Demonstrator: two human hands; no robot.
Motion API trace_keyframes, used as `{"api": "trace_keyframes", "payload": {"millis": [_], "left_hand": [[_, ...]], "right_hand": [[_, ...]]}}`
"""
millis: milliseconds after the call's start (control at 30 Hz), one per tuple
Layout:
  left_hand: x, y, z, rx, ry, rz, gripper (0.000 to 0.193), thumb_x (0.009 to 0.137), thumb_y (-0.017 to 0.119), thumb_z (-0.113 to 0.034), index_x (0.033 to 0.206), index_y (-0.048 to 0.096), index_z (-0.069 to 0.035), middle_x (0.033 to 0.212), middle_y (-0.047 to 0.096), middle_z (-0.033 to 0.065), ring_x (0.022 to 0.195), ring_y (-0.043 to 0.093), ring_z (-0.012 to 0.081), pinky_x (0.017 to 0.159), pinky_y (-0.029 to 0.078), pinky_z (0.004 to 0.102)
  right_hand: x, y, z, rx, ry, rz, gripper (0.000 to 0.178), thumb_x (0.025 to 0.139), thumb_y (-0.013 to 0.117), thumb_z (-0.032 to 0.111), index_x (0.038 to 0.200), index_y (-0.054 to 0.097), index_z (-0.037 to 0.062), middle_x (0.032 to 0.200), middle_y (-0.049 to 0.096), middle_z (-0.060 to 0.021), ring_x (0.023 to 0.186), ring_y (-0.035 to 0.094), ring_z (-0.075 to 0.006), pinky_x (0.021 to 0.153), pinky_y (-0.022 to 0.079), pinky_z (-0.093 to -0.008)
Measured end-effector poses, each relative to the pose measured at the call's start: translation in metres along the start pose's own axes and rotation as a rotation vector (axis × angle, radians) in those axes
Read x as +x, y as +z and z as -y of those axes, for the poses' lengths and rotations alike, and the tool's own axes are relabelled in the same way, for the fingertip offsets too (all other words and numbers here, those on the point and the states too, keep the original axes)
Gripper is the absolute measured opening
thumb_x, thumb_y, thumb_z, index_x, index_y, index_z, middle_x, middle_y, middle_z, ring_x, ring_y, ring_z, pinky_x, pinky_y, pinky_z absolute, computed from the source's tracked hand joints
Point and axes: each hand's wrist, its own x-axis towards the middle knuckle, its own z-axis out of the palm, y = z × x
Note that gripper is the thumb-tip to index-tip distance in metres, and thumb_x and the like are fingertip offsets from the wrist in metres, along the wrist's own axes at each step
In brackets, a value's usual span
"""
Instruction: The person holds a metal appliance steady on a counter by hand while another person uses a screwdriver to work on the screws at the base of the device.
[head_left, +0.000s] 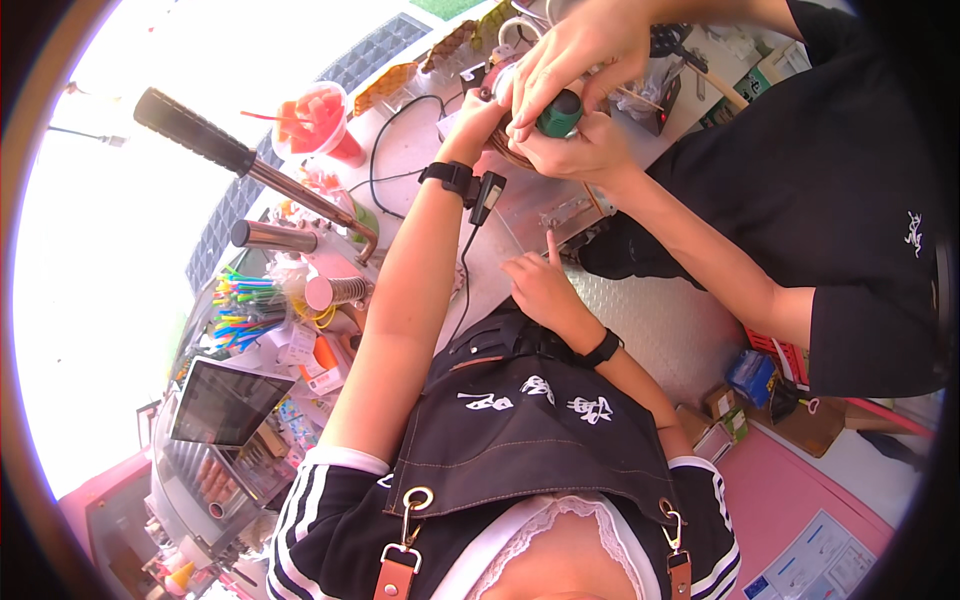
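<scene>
My left hand (476, 122) reaches up to the counter's far side, against a round brown thing whose kind I cannot make out. Its fingers are partly hidden beside a co-worker's hands (585, 75). Those hands hold a green object with a rounded black end (560, 113). Nearer to me, my right hand (548, 288) is held over the counter's near edge with the index finger stretched out and nothing in it. Beside that fingertip lies a clear plastic or metal piece (570, 218). A black strap with a small device (486, 197) sits at my left wrist.
To the left stand a cup of red fruit pieces (318, 118), a long-handled lever (250, 160), colourful straws (245, 308) and a screen (230, 400). A black cable (468, 270) runs over the counter (490, 275). The co-worker in black (800, 200) stands at the right. Boxes (735, 405) lie below.
</scene>
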Motion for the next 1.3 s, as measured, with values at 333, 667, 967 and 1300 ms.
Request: {"api": "trace_keyframes", "payload": {"millis": [333,667,967,1300], "left_hand": [[-0.032,0.027,-0.035,0.074,-0.097,-0.098,0.094,0.068,0.086,-0.030,0.136,0.036,0.010,0.117,0.060,0.0206,0.097,0.067,0.0219,0.076,0.057,0.0337],[-0.040,0.026,-0.038,0.078,-0.078,-0.118,0.089,0.071,0.085,-0.029,0.136,0.038,0.008,0.120,0.060,0.0205,0.102,0.065,0.0228,0.081,0.056,0.0329],[0.023,0.002,0.018,0.031,-0.017,-0.050,0.084,0.071,0.084,-0.026,0.135,0.040,0.007,0.121,0.060,0.0191,0.103,0.065,0.0225,0.081,0.056,0.0329],[-0.012,0.025,-0.018,0.170,-0.075,-0.129,0.093,0.066,0.086,-0.033,0.136,0.041,0.006,0.122,0.059,0.0191,0.108,0.063,0.0246,0.092,0.051,0.0337]], "right_hand": [[-0.001,0.002,-0.004,0.009,0.020,0.006,0.021,0.082,0.062,0.010,0.103,0.064,0.0070,0.098,0.065,-0.0071,0.104,0.061,-0.0240,0.117,0.014,-0.0656],[0.000,0.002,-0.002,0.019,0.019,0.023,0.021,0.083,0.061,0.010,0.103,0.064,0.0077,0.097,0.065,-0.0060,0.102,0.062,-0.0232,0.118,0.013,-0.0649],[-0.001,0.000,-0.001,0.003,0.019,0.010,0.025,0.081,0.063,0.010,0.106,0.064,0.0076,0.099,0.066,-0.0062,0.103,0.062,-0.0233,0.118,0.013,-0.0648],[-0.002,0.003,-0.006,0.027,0.034,0.019,0.025,0.081,0.063,0.010,0.107,0.063,0.0081,0.100,0.066,-0.0064,0.105,0.061,-0.0232,0.118,0.012,-0.0643]]}}
